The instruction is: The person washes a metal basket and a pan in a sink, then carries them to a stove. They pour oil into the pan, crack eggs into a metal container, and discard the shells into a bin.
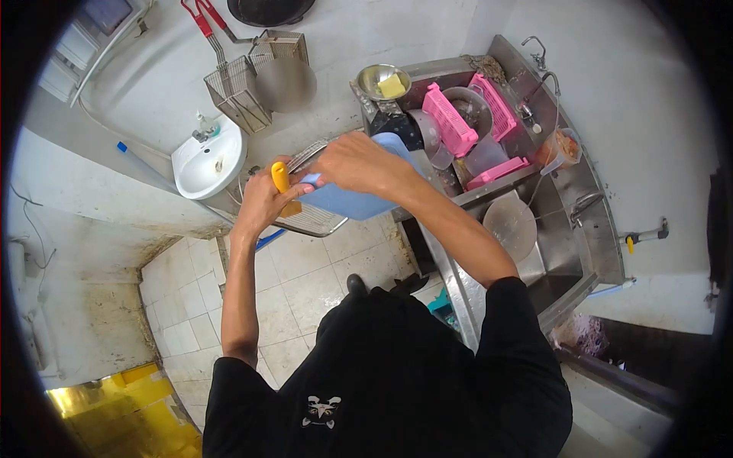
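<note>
My left hand [265,197] is closed round a tool with a yellow handle [280,177], which stands up beside my thumb. A small tan-yellow part shows below the fingers. My right hand [353,162] has its fingers curled at the edge of a light blue plastic container [359,201], just right of my left hand. The container is tilted, and my right forearm crosses over part of it. Behind and below both hands is a wire rack [324,222].
Right, a steel sink [544,271] holds a round translucent lid [510,228]; the basin behind holds pink baskets [450,120] and tubs. A metal bowl [383,82] rests on its corner. Left are a white washbasin [210,162] and hanging fry baskets [237,95].
</note>
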